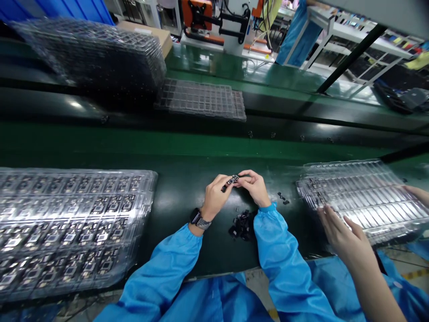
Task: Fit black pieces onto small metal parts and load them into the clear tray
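A small circuit board [232,180] is held up above the dark green bench between my two hands. My left hand [215,195] pinches its lower left end. The fingers of my right hand [255,188] close at its upper right end; whether they also hold a smaller part is hidden. Below my hands lies a heap of small black pieces [241,225]. A few more black pieces [283,198] lie right of my right wrist. To the left is a clear plastic tray [147,214] with rows of similar circuit boards [72,232].
At right, a co-worker's hands [350,239] touch a stack of clear trays [365,197]. Tall stacked trays [100,53] and a lower tray pile [204,98] stand across the bench. Several small parts [273,135] lie on the dark strip beyond my hands.
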